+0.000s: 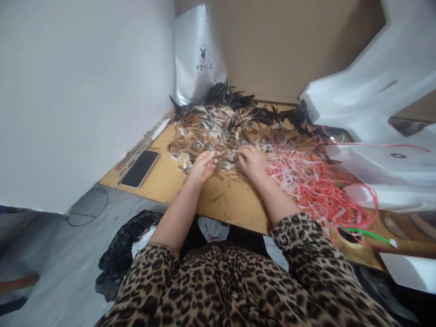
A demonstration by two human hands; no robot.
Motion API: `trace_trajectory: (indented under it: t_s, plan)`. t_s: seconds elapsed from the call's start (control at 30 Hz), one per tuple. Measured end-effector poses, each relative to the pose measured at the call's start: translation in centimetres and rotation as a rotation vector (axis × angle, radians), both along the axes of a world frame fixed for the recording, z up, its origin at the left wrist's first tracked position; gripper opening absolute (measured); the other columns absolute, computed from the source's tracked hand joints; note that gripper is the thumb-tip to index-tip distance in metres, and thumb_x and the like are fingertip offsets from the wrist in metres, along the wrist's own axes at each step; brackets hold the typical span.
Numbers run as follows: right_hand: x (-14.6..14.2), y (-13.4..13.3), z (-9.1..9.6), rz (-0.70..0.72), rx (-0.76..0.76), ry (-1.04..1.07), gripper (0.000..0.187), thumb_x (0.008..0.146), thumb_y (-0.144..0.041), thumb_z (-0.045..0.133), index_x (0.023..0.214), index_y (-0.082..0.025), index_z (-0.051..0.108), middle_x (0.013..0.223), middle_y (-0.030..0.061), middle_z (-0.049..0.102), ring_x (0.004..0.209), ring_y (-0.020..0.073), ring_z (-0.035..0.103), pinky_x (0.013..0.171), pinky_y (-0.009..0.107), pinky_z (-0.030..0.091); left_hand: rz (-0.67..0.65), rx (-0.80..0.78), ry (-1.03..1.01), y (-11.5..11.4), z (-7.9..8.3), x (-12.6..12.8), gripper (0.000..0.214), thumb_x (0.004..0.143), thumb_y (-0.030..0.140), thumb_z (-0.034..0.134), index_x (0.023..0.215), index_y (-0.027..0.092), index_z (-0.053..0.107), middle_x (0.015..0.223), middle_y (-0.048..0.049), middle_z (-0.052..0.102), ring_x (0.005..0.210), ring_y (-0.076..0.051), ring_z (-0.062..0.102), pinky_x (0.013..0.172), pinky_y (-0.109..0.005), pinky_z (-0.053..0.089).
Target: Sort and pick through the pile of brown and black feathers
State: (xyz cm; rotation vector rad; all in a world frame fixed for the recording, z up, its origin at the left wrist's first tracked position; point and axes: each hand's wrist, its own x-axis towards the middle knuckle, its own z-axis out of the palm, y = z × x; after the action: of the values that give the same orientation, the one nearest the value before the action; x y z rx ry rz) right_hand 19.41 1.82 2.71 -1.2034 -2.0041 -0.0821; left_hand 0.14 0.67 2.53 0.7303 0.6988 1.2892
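Wooden counter (235,206) covered in feathers (211,125), two hands at the near edge of the heap

Brown wall (289,45) behind, pale panel (85,100) on the left: that is the corner I see through the head camera. The feathers lie in a wide heap across the middle of the counter, black ones at the back, brown and whitish ones nearer.

At the heap's front edge I have the left hand (203,166), its fingers curled in around the thumb, with whitish fluff at the tips. Just beside it, the right hand (252,162) has thumb and forefinger brought close, pointing toward the left. Blur keeps me from telling whether either is clamped on a feather.

To the right of the right hand I see a tangle of pink strips (320,195), touching the feathers, and one green strip (371,235) near the front edge. A phone (140,169) lies dark-screened at the left. A silvery bag (200,45) stands upright behind the feathers. Large white shapes (368,95) fill my right side, too smeared to identify. Leopard-print sleeves (150,272) cover the upper arms.
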Motion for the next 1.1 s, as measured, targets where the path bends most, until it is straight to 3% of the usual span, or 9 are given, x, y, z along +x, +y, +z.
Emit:
trace_trajectory:
  t_s: [0.13, 0.3, 0.6, 0.93, 1.1]
  plan:
    - [-0.1, -0.1, 0.0, 0.012, -0.003, -0.036, 0.025, 0.084, -0.020, 0.042, 0.095, -0.020, 0.064, 0.099, 0.0080, 0.063, 0.090, 0.0186, 0.057, 0.079, 0.029, 0.042, -0.130, -0.019, 0.244, -0.3, -0.5, 1.1, 0.021, 0.063, 0.024, 0.072, 0.073, 0.010, 0.061, 0.089, -0.0095, 0.069, 0.058, -0.007, 0.060, 0.047, -0.014, 0.041]
    - [-0.4, -0.2, -0.1, 0.033, 0.010, -0.058, 0.025, 0.084, -0.021, 0.042, 0.095, -0.019, 0.064, 0.098, 0.0084, 0.063, 0.091, 0.0186, 0.056, 0.080, 0.029, 0.042, -0.092, -0.072, 0.180, -0.1, -1.0, 1.3, 0.019, 0.065, 0.022, 0.071, 0.074, 0.009, 0.060, 0.085, -0.0098, 0.069, 0.058, -0.007, 0.062, 0.047, -0.013, 0.040]
    - [-0.4, -0.1, -0.4, 0.052, 0.091, -0.094, 0.022, 0.084, -0.020, 0.044, 0.093, -0.019, 0.064, 0.095, 0.0070, 0.063, 0.088, 0.0181, 0.055, 0.078, 0.030, 0.042, -0.141, -0.135, 0.148, -0.1, -1.0, 1.1, 0.015, 0.070, 0.019, 0.067, 0.078, 0.009, 0.060, 0.085, -0.0094, 0.069, 0.059, -0.007, 0.062, 0.047, -0.013, 0.040]
    - [-0.9, -0.1, -0.9, 0.058, 0.103, -0.142, 0.022, 0.084, -0.018, 0.043, 0.094, -0.019, 0.063, 0.094, 0.0064, 0.065, 0.087, 0.0181, 0.055, 0.078, 0.030, 0.040, -0.175, -0.135, 0.210, 0.0, -1.1, 1.2, 0.014, 0.067, 0.017, 0.069, 0.074, 0.007, 0.062, 0.070, -0.0059, 0.067, 0.054, -0.005, 0.059, 0.048, -0.012, 0.040]
    - [-0.7, 0.1, -1.1, 0.067, 0.087, -0.089, 0.021, 0.083, -0.017, 0.044, 0.091, -0.019, 0.063, 0.089, 0.0063, 0.065, 0.085, 0.0185, 0.057, 0.077, 0.030, 0.041, -0.225, -0.136, 0.267, -0.1, -1.4, 1.4, 0.020, 0.065, 0.014, 0.071, 0.081, 0.007, 0.062, 0.069, -0.0063, 0.067, 0.056, -0.007, 0.060, 0.053, -0.015, 0.045]
